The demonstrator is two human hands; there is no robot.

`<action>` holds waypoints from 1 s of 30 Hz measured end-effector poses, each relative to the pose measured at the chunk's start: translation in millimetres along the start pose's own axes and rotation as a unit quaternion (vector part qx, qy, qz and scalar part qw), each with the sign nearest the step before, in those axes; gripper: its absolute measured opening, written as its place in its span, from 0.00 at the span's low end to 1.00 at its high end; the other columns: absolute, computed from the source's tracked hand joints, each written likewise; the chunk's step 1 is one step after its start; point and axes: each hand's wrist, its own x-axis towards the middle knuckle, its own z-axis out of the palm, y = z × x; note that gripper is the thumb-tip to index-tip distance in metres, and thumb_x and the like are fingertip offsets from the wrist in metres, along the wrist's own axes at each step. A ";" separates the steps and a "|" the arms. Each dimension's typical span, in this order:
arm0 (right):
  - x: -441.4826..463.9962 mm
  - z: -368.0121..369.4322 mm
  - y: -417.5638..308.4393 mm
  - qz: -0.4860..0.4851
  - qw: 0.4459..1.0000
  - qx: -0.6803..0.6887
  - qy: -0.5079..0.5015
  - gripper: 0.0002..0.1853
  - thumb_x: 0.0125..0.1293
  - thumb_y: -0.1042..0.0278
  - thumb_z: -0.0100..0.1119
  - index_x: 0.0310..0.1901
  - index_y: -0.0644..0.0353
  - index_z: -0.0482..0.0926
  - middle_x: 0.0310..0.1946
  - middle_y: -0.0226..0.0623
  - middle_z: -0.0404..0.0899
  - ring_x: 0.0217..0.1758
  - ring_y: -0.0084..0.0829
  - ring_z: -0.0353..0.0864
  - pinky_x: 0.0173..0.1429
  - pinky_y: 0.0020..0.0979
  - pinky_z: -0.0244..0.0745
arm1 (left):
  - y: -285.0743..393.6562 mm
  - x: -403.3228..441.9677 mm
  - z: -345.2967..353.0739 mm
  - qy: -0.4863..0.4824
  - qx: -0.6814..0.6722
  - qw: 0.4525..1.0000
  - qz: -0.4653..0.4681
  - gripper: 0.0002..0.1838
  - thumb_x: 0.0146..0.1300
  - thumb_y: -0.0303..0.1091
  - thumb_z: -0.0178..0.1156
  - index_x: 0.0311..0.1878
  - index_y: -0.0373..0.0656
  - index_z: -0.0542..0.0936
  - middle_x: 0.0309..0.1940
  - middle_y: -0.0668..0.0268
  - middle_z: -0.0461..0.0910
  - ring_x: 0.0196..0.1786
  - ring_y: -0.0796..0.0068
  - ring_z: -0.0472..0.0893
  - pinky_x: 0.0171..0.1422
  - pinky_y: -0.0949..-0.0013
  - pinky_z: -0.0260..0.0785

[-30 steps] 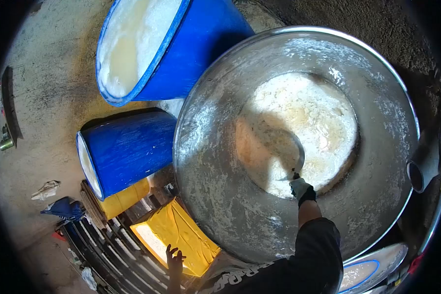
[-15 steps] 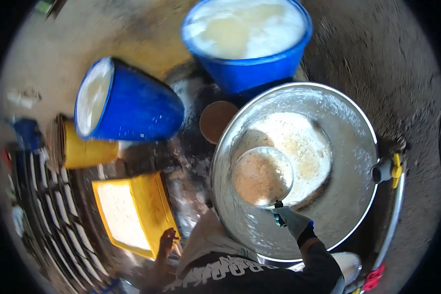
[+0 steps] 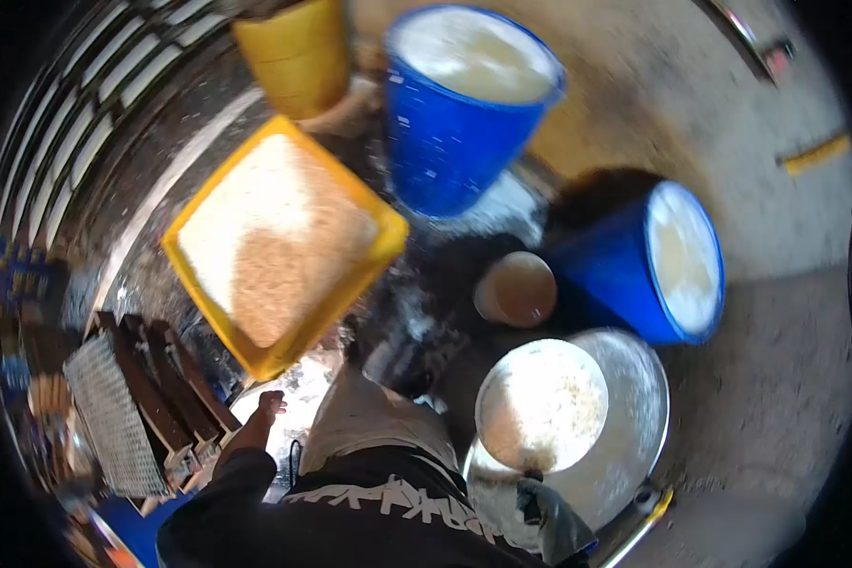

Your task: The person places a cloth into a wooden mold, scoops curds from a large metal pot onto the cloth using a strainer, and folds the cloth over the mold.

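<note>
My right hand (image 3: pixel 546 516), in a grey glove, is closed round the dark handle of a round scoop (image 3: pixel 549 402) heaped with pale, crumbly, curd-like stuff. The scoop is above the wide metal vat (image 3: pixel 639 407), hiding much of its inside. My left hand (image 3: pixel 273 402), which is bare, hangs just below the near corner of the yellow crate (image 3: pixel 388 230). Its fingers are loosely bent, with nothing visible in them. Pale, grainy stuff fills the crate, partly in shadow.
Two blue barrels (image 3: pixel 459 142) with white, foamy contents stand beyond the vat. A round brownish container (image 3: pixel 519 290) sits between them and the vat. At the back is another yellow container (image 3: pixel 303 62). Wooden frames (image 3: pixel 151 379) and a slatted rack (image 3: pixel 85 104) line the left. The floor looks wet.
My view has turned left, toward the yellow crate. The right hand has raised the scoop from inside the vat, and it now appears fuller. My left hand appears farther from the crate's side.
</note>
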 end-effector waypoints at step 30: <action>154.6 623.0 -153.0 -0.178 0.935 -0.246 -0.184 0.11 0.70 0.59 0.57 0.30 0.50 0.75 0.18 0.30 0.74 0.18 0.31 0.75 0.22 0.34 0.70 | 160.6 29.5 -65.3 0.036 -0.464 0.867 0.178 0.52 0.62 0.83 0.40 0.70 0.45 0.72 0.56 0.63 0.79 0.55 0.67 0.79 0.58 0.62 0.72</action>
